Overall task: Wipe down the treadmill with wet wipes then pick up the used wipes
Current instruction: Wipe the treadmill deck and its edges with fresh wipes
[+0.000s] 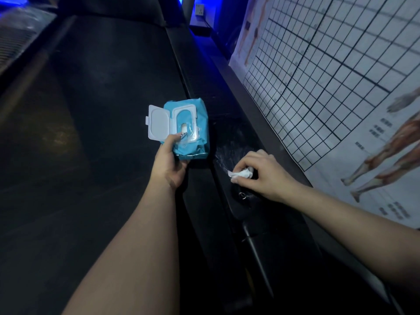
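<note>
A black treadmill fills the view, its belt (95, 92) on the left and its right side rail (229, 123) running up the middle. My left hand (169, 159) holds a teal pack of wet wipes (193, 126) from below, thumb on its top; the pack's white flip lid (158, 122) stands open. My right hand (261, 172) grips a crumpled white wipe (241, 173) and presses it onto the side rail. Wet streaks (225, 155) shine on the rail just above that hand.
A white grid chart with anatomy pictures (341, 76) covers the wall close on the right. A wall socket (200, 9) sits at the back under blue light. Another machine's grey ribbed edge (13, 39) shows at the far left.
</note>
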### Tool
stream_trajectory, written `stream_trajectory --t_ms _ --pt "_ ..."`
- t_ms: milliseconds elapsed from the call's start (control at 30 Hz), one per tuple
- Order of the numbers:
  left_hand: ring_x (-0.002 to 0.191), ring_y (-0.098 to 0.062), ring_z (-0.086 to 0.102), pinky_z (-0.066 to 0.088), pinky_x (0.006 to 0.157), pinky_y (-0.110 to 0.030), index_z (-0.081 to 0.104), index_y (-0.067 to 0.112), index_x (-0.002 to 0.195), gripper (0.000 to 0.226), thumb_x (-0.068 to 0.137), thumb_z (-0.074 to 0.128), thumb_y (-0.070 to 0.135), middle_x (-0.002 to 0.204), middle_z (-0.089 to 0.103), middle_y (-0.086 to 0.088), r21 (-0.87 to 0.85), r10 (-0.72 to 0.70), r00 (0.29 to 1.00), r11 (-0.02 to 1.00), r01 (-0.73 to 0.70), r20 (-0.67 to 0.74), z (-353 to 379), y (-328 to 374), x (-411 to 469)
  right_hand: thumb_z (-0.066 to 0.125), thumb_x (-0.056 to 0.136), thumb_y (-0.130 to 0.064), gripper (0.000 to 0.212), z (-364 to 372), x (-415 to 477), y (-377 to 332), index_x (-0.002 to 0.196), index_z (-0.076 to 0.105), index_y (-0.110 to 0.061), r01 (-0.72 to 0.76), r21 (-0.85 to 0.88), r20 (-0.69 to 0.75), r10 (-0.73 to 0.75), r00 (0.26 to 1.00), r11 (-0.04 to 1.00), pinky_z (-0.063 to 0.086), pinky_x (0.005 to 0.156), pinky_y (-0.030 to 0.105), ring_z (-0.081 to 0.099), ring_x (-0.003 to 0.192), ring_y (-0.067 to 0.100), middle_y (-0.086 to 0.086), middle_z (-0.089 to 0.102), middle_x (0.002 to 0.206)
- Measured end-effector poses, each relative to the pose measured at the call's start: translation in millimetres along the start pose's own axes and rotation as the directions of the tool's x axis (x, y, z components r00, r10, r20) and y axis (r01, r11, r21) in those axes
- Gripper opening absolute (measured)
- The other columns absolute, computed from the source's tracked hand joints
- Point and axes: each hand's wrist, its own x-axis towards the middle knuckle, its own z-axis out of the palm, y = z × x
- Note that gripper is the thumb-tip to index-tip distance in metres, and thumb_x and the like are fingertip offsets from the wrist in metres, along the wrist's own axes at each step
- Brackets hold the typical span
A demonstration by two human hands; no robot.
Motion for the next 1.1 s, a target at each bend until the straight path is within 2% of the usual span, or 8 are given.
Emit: stream_trajectory --t_ms 233,300,400,500,600,700,867,1100 --pt "0.109 -0.027 0.075 0.063 0.088 -0.037 0.062 0.005 0.135 0.037 0.099 0.06 0.009 0.124 0.075 -0.015 -0.015 -0.008 1.0 1.0 0.008 0.007 -2.0 -0.2 3.3 0.088 0.075 -0.034 0.016 -29.5 13.8 -11.5 0.085 0.076 -0.03 -0.036 0.167 0.037 0.03 0.999 0.985 0.036 0.067 0.014 0.052 0.075 0.002 -0.013 0.068 0.083" --pt "0.11 -0.027 0.074 0.062 0.089 -0.038 0.062 0.005 0.137 0.038 0.099 0.06 0.009 0.126 0.074 -0.015 -0.015 -0.009 1.0 1.0 0.009 0.012 -2.4 -0.5 3.7 0.089 0.074 -0.035 0.019 -41.6 18.1 -11.4 0.087 0.077 -0.029 -0.1 0.25 0.114 0.074 0.991 0.963 0.039 0.064 0.017 0.054 0.067 0.002 -0.004 0.071 0.082" --pt "0.11 -0.026 0.075 0.062 0.089 -0.038 0.062 0.004 0.137 0.038 0.099 0.06 0.009 0.125 0.074 -0.015 -0.009 -0.007 1.0 1.0 0.007 0.016 -2.2 -0.1 3.1 0.091 0.072 -0.031 0.022 -51.9 19.1 -10.7 0.088 0.077 -0.025 -0.201 0.293 0.297 0.111 0.948 0.935 0.046 0.063 0.032 0.058 0.067 0.014 0.005 0.073 0.079" --pt "0.111 -0.026 0.074 0.062 0.091 -0.038 0.062 0.005 0.137 0.038 0.099 0.06 0.009 0.125 0.075 -0.015 -0.005 -0.004 1.0 1.0 0.004 0.02 -2.0 0.0 3.0 0.09 0.074 -0.019 0.022 -51.2 14.1 -12.5 0.092 0.077 -0.018 -0.264 0.284 0.442 0.118 0.889 0.922 0.046 0.058 0.025 0.058 0.063 0.013 0.005 0.069 0.072" --pt "0.111 -0.026 0.074 0.061 0.092 -0.038 0.062 0.005 0.137 0.039 0.099 0.06 0.009 0.125 0.075 -0.014 -0.008 -0.004 1.0 1.0 0.004 0.022 -2.0 -0.3 3.6 0.091 0.073 -0.024 0.026 -47.8 9.1 -13.8 0.094 0.076 -0.025 -0.267 0.209 0.505 0.13 0.853 0.941 0.043 0.061 0.025 0.057 0.064 0.01 0.01 0.07 0.078" --pt "0.11 -0.025 0.075 0.062 0.091 -0.037 0.062 0.005 0.136 0.037 0.099 0.06 0.01 0.125 0.075 -0.014 -0.01 -0.005 1.0 1.0 0.005 0.022 -2.3 -0.2 4.3 0.091 0.073 -0.028 0.027 -47.8 9.5 -12.3 0.094 0.075 -0.032 -0.252 0.148 0.523 0.141 0.841 0.957 0.043 0.064 0.03 0.057 0.064 0.008 0.009 0.071 0.082" --pt "0.106 -0.025 0.076 0.063 0.083 -0.036 0.064 0.005 0.131 0.032 0.1 0.059 0.01 0.124 0.075 -0.015 -0.007 -0.004 1.0 1.0 0.004 0.022 -1.9 -0.8 3.0 0.089 0.073 -0.022 0.025 -40.6 10.0 -15.4 0.091 0.074 -0.03 -0.186 0.075 0.479 0.128 0.869 0.98 0.051 0.066 0.028 0.057 0.061 0.0 -0.006 0.068 0.071" --pt "0.107 -0.025 0.076 0.063 0.084 -0.036 0.063 0.005 0.132 0.033 0.1 0.06 0.01 0.123 0.075 -0.015 -0.007 -0.005 1.0 1.0 0.005 0.017 -1.8 -1.0 3.6 0.089 0.072 -0.022 0.026 -37.5 9.3 -17.3 0.09 0.074 -0.031 -0.061 0.033 0.43 0.04 0.902 0.998 0.057 0.076 0.035 0.064 0.075 0.007 -0.006 0.067 0.087"
